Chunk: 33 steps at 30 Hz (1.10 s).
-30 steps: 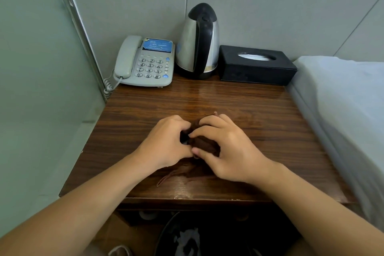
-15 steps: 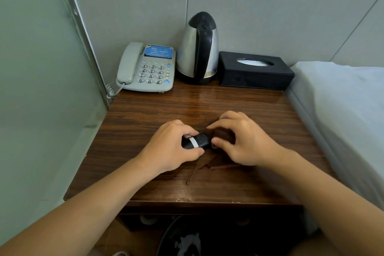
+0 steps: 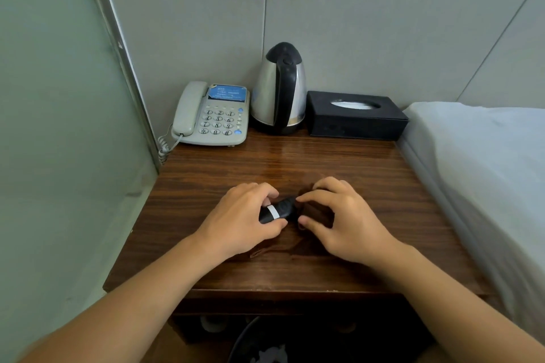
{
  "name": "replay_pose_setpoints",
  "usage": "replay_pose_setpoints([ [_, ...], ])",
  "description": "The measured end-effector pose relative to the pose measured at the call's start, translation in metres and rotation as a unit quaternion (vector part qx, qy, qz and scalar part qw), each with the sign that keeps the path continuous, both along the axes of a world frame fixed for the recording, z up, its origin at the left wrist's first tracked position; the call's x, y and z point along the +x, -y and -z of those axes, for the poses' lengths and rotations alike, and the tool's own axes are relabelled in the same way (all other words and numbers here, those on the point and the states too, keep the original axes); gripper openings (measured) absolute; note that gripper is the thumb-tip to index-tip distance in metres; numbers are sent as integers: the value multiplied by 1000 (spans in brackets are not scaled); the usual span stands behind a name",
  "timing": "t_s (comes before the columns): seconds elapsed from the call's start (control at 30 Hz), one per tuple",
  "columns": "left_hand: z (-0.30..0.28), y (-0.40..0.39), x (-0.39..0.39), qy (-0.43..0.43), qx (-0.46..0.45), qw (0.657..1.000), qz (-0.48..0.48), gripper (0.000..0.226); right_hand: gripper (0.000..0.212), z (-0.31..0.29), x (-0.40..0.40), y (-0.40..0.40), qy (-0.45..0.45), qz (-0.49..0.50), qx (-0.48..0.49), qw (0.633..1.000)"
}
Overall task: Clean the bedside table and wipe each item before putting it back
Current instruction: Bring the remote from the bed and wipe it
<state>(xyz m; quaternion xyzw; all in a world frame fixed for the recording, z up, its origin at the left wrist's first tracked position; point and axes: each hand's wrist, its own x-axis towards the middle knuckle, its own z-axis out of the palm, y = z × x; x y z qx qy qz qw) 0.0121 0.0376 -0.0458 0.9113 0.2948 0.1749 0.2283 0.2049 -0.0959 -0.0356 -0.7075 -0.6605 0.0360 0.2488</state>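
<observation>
**Both hands on a small black object mid-tabletop**

Left hand (image 3: 240, 218) fingers clench a short black cylinder with a white band (image 3: 278, 211), its long axis running left-low to right-high over the dark wooden tabletop (image 3: 339, 162). Right hand (image 3: 342, 222) fingers pinch a brown cloth (image 3: 317, 212) at the cylinder's right end.

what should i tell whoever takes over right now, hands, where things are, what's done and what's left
Left hand grips a small black item with a white band over the middle of the bedside table.
Right hand pinches a dark brown cloth bunched against the item's right end.
Along the back edge, left to right: telephone, kettle, black tissue box.
Done: the pictures don't show which items are already wiped.
Left: finish wiping the black item and set it down; wipe any item not yet done.
</observation>
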Motion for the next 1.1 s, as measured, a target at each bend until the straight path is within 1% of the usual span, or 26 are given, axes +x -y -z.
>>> replay_pose_setpoints([
  [0.07,-8,-2,-6,-20,11,1000,2,48,41,0,-4,3,-19,15,8,1000],
  [0.13,-19,-9,-17,-43,0,999,-8,40,40,-4,-10,1,-49,20,25,998],
  [0.23,-29,-24,-41,-65,-10,997,-45,20,39,-8,-27,-5,-85,-4,53,995],
  [0.3,-31,-32,-53,-77,22,994,-77,13,39,-10,-39,-12,-98,-8,65,993],
  [0.4,-28,-36,-60,-96,95,986,-97,19,38,-9,-52,-26,-106,-3,69,992],
  [0.43,-27,-36,-62,-98,94,986,-94,26,38,-8,-56,-30,-107,-5,70,992],
  [0.53,-23,-34,-64,-121,77,986,-86,54,38,-6,-64,-37,-105,-9,70,992],
  [0.57,-22,-33,-64,-127,80,985,-88,57,38,-5,-65,-39,-104,-8,66,992],
  [0.7,-20,-35,-64,-101,73,982,-142,47,38,-3,-68,-43,-109,-8,51,993],
  [0.83,-18,-53,-72,-60,52,973,-218,44,36,-2,-71,-44,-120,-9,52,991],
  [1.0,-14,-73,-74,-90,44,970,-219,47,37,-6,-71,-47,-115,-16,40,992],
  [1.1,-11,-74,-70,-114,76,969,-207,61,38,-11,-67,-44,-89,-11,33,995],
])
